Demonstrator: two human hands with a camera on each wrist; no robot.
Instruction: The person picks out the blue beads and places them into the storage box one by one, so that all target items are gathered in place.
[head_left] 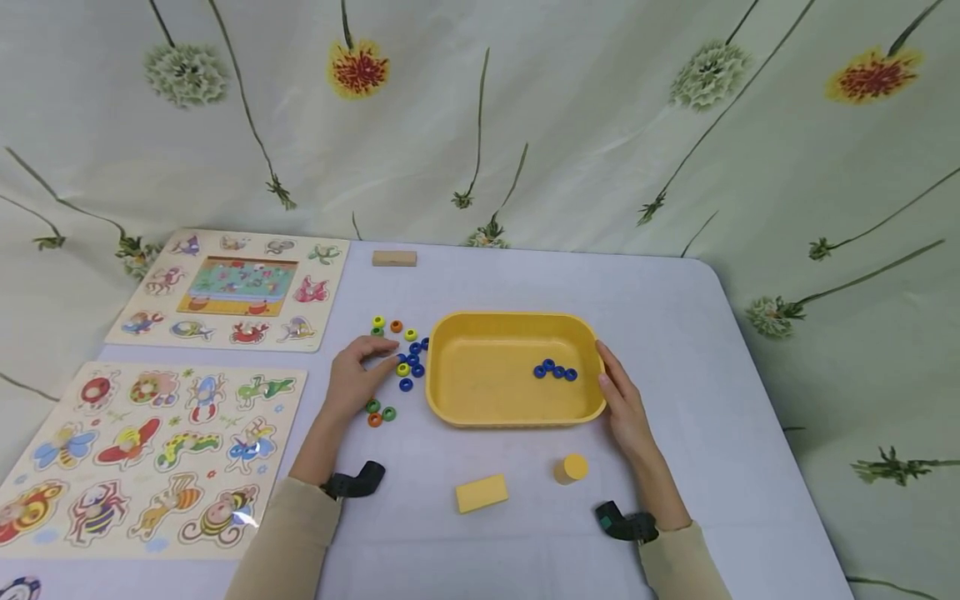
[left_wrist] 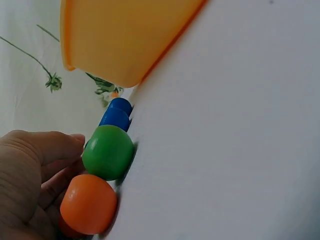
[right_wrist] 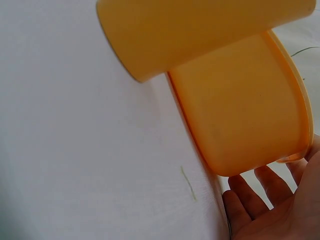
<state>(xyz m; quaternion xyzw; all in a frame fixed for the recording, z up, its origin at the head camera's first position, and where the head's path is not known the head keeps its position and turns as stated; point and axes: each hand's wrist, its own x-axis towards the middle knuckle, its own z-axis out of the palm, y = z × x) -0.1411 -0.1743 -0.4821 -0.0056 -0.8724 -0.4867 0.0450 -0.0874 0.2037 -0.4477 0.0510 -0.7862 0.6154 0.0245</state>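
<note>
My hands are well apart, one working near each end of the yellow tray (head_left: 480,367), which sits in front of me on the white tablecloth (head_left: 675,350). Here's my left hand (head_left: 352,379), down among the loose beads (head_left: 406,384) just off the tray's left end, thumb and forefinger bent toward the blue and yellow ones; whether the fingertips have caught a bead, I can't tell, and in the left wrist view a green bead (left_wrist: 108,152) and an orange bead (left_wrist: 89,204) partly cover them. Over on the other side, my right hand (head_left: 624,404) touches the tray's right end, fingers stretched against the outer wall, thumb at the rim. Inside the tray, four blue beads (head_left: 558,372) bunch toward the right. Closer to me, a yellow block (head_left: 482,493) lies flat and a yellow cylinder (head_left: 572,468) stands upright, looming before the tray in the right wrist view. Off to my left lie two puzzle boards, the sea-creature board (head_left: 237,285) farther off and the insect board (head_left: 150,462) nearer, while a small wooden block (head_left: 394,258) lies near the table's far edge.
</note>
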